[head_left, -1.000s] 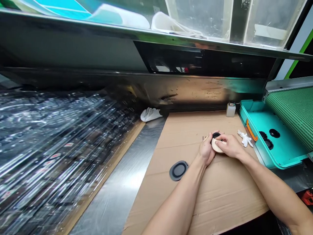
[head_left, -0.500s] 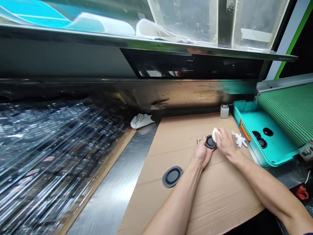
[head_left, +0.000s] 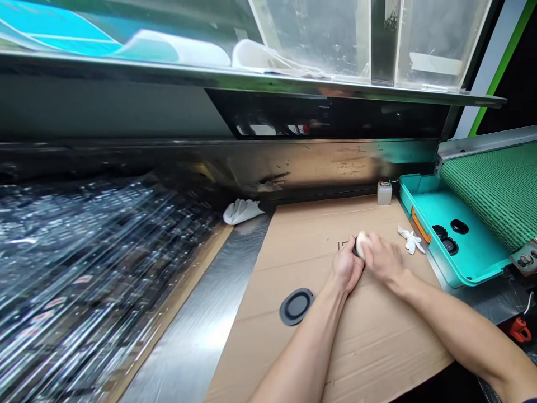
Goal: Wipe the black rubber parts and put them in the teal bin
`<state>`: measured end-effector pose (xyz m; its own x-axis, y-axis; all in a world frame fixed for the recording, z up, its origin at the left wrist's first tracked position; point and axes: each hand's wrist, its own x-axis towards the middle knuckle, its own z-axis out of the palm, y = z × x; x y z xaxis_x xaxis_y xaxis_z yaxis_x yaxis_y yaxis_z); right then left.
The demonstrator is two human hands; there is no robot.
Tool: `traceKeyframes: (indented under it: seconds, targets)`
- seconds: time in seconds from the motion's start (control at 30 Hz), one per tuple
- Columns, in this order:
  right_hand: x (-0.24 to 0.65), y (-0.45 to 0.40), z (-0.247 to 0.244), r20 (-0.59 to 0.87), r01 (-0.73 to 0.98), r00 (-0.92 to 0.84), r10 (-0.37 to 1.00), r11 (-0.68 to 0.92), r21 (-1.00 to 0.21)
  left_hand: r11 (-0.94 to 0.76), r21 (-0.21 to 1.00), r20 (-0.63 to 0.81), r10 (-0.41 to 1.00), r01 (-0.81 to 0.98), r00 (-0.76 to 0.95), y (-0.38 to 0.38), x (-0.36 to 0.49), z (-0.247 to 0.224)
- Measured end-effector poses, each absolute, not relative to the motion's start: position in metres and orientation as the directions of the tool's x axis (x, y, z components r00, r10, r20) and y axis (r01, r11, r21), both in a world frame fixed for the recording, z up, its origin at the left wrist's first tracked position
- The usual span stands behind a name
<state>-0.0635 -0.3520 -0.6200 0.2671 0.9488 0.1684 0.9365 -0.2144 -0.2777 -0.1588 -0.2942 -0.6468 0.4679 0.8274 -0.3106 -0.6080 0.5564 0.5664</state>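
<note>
Above the cardboard sheet (head_left: 268, 268), my left hand (head_left: 348, 264) is closed on a small dark round part (head_left: 356, 247), seen nearly edge-on. My right hand (head_left: 381, 256), a little blurred, grips a cream-coloured pad (head_left: 362, 243) and presses it to the face of that part. Much of the part is hidden behind the pad and fingers. A flat grey disc with a round recess (head_left: 296, 307) lies on the cardboard, left of my left forearm.
A teal tray (head_left: 465, 268) with black round parts (head_left: 450, 245) is at the right, beside a green conveyor belt (head_left: 499, 184). A small bottle (head_left: 384, 192) and white gloves (head_left: 411, 240) (head_left: 242, 211) lie around the cardboard. Plastic-wrapped goods (head_left: 104, 280) fill the left.
My right hand has moved slightly down, bringing the pad across the dark part's face, which was more visible before. My left hand still holds the part, now turned more edge-on.
</note>
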Motion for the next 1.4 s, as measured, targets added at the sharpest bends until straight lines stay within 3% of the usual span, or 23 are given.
traceKeyframes:
  seconds: [0.07,0.2,0.33,0.47,0.57,0.7,0.77,0.93,1.03,1.13,1.4]
  targets:
    - [-0.063,-0.350,-0.621,0.153,0.937,0.247,0.957,-0.196,-0.289,0.587,0.548,-0.312,0.805,-0.596,0.505,-0.295,-0.160,-0.644]
    - [-0.047,-0.341,-0.621,0.188,0.875,0.394,0.900,-0.305,-0.377,0.573,0.550,-0.280,0.812,-0.608,0.512,-0.295,-0.164,-0.638]
    - [-0.032,-0.343,-0.622,0.224,0.866,0.361,0.905,-0.235,-0.442,0.503,0.556,-0.260,0.861,-0.662,0.436,-0.285,-0.177,-0.630]
    - [-0.025,-0.353,-0.615,0.296,0.958,0.203,0.933,-0.126,-0.257,0.454,0.522,-0.289,0.890,-0.722,0.352,-0.277,-0.192,-0.622]
    - [-0.013,-0.356,-0.610,0.323,0.940,0.340,0.883,-0.334,-0.076,0.548,0.487,-0.387,0.833,-0.680,0.395,-0.277,-0.196,-0.620]
    - [0.007,-0.353,-0.610,0.148,0.891,0.449,0.881,-0.454,-0.003,0.587,0.479,-0.433,0.805,-0.653,0.406,-0.277,-0.195,-0.619]
    - [0.011,-0.350,-0.611,0.140,0.922,0.386,0.912,-0.379,-0.076,0.587,0.487,-0.437,0.805,-0.647,0.401,-0.277,-0.195,-0.619]
    - [-0.012,-0.348,-0.610,0.366,0.929,0.040,0.930,0.101,-0.357,0.590,0.552,-0.421,0.807,-0.590,0.414,-0.282,-0.191,-0.623]
    - [-0.030,-0.349,-0.613,0.433,0.884,0.005,0.901,0.198,-0.424,0.580,0.637,-0.360,0.806,-0.507,0.470,-0.290,-0.184,-0.625]
    - [-0.038,-0.350,-0.618,0.437,0.884,-0.026,0.899,0.225,-0.410,0.524,0.731,-0.291,0.819,-0.436,0.495,-0.300,-0.174,-0.628]
    - [-0.042,-0.355,-0.613,0.389,0.974,-0.055,0.919,0.136,-0.183,0.292,0.939,-0.211,0.906,-0.182,0.368,-0.309,-0.163,-0.643]
